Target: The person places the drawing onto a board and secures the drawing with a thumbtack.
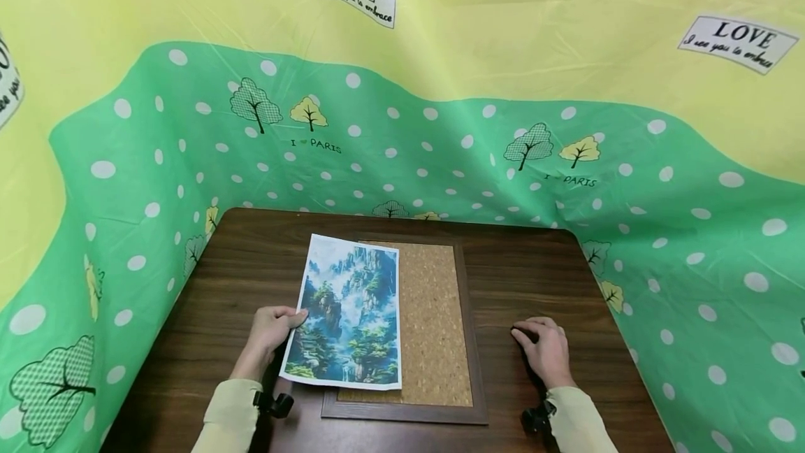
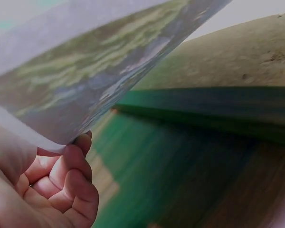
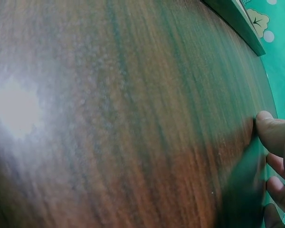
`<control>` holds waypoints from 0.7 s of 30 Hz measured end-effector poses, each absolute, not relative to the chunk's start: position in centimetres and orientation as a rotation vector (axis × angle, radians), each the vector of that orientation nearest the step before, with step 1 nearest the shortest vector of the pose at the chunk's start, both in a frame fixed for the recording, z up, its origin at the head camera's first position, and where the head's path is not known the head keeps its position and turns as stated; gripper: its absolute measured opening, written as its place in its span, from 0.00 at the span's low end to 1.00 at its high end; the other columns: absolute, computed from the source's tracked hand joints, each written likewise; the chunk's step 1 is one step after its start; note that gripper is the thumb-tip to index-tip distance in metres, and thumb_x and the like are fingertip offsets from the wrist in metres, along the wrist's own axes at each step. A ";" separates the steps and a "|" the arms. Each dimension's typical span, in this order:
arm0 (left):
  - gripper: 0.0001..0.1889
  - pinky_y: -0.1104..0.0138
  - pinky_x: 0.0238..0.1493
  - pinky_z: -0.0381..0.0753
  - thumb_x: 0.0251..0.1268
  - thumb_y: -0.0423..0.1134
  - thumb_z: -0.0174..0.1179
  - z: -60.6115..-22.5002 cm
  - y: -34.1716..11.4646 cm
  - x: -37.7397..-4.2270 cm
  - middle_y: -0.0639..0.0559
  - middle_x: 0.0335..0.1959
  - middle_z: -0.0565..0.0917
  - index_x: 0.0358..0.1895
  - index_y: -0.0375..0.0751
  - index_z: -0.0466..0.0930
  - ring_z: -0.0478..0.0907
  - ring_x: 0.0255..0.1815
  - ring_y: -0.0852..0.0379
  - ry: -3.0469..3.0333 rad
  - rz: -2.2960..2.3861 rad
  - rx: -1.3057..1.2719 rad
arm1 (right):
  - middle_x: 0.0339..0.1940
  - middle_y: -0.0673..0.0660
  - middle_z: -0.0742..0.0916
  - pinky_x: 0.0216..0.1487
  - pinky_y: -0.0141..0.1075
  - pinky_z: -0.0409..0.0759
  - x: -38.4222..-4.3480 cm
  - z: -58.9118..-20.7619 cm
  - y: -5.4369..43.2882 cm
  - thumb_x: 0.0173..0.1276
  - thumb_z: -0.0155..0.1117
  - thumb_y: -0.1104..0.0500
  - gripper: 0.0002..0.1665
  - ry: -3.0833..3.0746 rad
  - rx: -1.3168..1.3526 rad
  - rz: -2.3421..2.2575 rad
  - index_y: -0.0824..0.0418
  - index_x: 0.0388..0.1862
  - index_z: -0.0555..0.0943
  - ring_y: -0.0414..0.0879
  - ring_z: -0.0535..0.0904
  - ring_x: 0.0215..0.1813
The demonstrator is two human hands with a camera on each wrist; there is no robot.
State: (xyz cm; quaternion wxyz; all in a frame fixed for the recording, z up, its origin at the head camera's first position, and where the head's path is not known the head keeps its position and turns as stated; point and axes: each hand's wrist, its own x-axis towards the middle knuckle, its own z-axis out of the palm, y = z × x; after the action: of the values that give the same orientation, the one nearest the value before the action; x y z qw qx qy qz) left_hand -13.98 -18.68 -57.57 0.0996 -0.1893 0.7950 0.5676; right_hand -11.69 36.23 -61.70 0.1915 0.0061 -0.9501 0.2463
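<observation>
A printed sheet [image 1: 352,313] with a blue-green mountain and waterfall landscape is pinched at its left edge by my left hand [image 1: 272,334]. In the left wrist view the sheet [image 2: 80,71] rises from between thumb and curled fingers. It covers the left part of a cork board [image 1: 437,327] in a dark wooden frame [image 1: 405,412] lying on the table. My right hand [image 1: 546,349] rests on the table right of the board, fingers loosely curled with nothing visible in them. In the right wrist view its thumb [image 3: 270,128] is near the tabletop.
The brown wood-grain table [image 1: 522,271] has rounded far corners. A green and yellow printed cloth [image 1: 428,152] hangs around its back and sides. Black wrist straps with small devices sit on both sleeves [image 1: 578,418].
</observation>
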 end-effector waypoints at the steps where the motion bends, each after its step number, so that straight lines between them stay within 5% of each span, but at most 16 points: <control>1: 0.13 0.59 0.39 0.80 0.72 0.44 0.69 -57.6 -18.4 -14.0 0.41 0.42 0.87 0.40 0.34 0.90 0.80 0.41 0.47 2.350 1.684 -0.558 | 0.44 0.65 0.88 0.50 0.58 0.74 -11.7 -61.7 36.2 0.60 0.82 0.64 0.07 -2.670 0.015 0.691 0.62 0.38 0.93 0.65 0.81 0.47; 14: 0.12 0.55 0.46 0.80 0.71 0.41 0.70 -57.3 -14.4 -14.7 0.39 0.48 0.87 0.33 0.35 0.90 0.81 0.47 0.45 2.380 1.701 -0.499 | 0.42 0.64 0.88 0.48 0.56 0.73 -11.8 -61.8 36.2 0.59 0.83 0.64 0.07 -2.655 0.008 0.677 0.62 0.36 0.93 0.63 0.81 0.46; 21: 0.11 0.61 0.36 0.78 0.69 0.38 0.71 -57.5 -12.4 -14.8 0.42 0.40 0.87 0.31 0.34 0.89 0.80 0.38 0.49 2.378 1.729 -0.495 | 0.43 0.65 0.88 0.48 0.57 0.74 -11.7 -61.7 36.1 0.60 0.82 0.63 0.06 -2.665 -0.006 0.682 0.62 0.35 0.92 0.64 0.81 0.46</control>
State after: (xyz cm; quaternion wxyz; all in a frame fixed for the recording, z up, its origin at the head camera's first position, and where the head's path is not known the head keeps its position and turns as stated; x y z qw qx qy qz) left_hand -14.83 -12.43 -57.48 0.0800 -0.1655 0.7949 0.5782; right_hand -11.70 36.14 -61.71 0.1943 -0.0021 -0.9503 0.2432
